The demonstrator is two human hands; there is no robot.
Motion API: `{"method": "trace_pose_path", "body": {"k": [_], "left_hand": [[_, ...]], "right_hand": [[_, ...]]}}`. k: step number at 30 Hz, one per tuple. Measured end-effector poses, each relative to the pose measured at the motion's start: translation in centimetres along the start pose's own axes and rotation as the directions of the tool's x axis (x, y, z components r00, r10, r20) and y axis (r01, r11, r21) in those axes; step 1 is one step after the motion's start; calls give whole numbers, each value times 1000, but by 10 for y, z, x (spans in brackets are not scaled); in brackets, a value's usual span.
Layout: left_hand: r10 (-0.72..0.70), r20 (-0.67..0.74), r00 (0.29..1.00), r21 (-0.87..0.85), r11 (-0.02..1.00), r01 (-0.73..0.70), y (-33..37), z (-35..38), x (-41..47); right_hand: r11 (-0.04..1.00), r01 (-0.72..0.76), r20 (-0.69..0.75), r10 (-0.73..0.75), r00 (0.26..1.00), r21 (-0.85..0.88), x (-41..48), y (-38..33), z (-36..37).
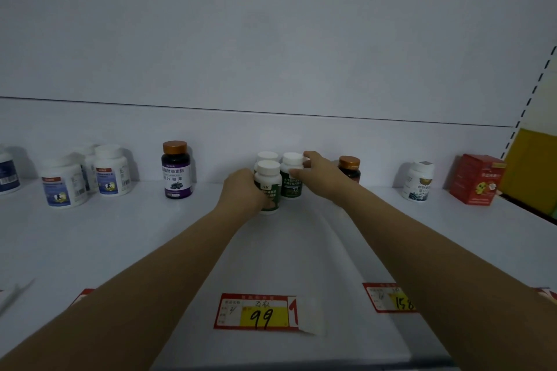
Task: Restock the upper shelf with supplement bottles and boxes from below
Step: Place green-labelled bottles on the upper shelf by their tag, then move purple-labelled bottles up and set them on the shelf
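Both your arms reach across the shelf (150,235) to a tight cluster of three white-capped, green-labelled bottles near its back wall.

Your left hand (241,188) grips the front bottle (269,181) from its left side, with the fingers wrapped round the body. The cap and most of the label show just right of your knuckles. The bottle stands upright on the shelf.

Your right hand (316,170) holds the second bottle (291,187) at the top. The thumb lies on its shoulder and the fingers curl round the far side of the cap. This bottle also stands upright, touching the front bottle's right side and a little further back.

The third bottle (266,156) stands directly behind the front one. Only its cap shows, and neither hand touches it.

Just behind your right wrist stands a brown bottle (349,169) with a copper cap, partly hidden by the hand. Left of the cluster and well apart is a purple bottle (176,170). Further left is a group of white bottles (111,170).

Far to the right, a white tub (417,181) sits beside a red box (476,179).

On the shelf's front edge, between your forearms, a price tag (256,312) reads 99.
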State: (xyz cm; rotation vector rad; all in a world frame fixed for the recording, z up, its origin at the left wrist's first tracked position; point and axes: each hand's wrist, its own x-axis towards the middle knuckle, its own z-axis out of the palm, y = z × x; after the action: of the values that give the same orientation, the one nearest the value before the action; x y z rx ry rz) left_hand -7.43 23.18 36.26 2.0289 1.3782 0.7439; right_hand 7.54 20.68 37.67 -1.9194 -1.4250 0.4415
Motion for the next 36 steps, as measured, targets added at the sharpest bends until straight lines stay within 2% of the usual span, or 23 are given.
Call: {"method": "trace_pose_path", "body": {"k": [5, 8, 17, 21, 26, 29, 33, 36], "left_hand": [[-24, 95, 995, 118, 993, 13, 1, -6, -16], [-29, 117, 993, 193, 981, 6, 2, -8, -29], [17, 170, 985, 183, 982, -48, 34, -11, -98], [68, 143, 987, 169, 981, -92, 55, -2, -142], [184, -13, 983, 110, 977, -182, 83, 26, -202], [228, -56, 972, 80, 971, -223, 96, 48, -237], [113, 32, 993, 0, 994, -113, 84, 80, -263], [15, 123, 992, 55, 998, -22, 49, 106, -275]], "right_hand": [[948, -65, 45, 83, 996, -313, -23, -2, -1], [896, -49, 89, 98, 991, -442, -42, -4, -2], [815, 74, 127, -1, 992, -574, -112, -6, -20], [821, 116, 98, -73, 993, -559, -152, 5, -30], [835, 179, 44, -183, 982, -521, -206, 25, -47], [843, 222, 10, -249, 968, -489, -244, 39, -60], [889, 268, 54, -267, 962, -373, -282, 70, -58], [911, 335, -38, -354, 934, -240, -298, 96, -40]]}}
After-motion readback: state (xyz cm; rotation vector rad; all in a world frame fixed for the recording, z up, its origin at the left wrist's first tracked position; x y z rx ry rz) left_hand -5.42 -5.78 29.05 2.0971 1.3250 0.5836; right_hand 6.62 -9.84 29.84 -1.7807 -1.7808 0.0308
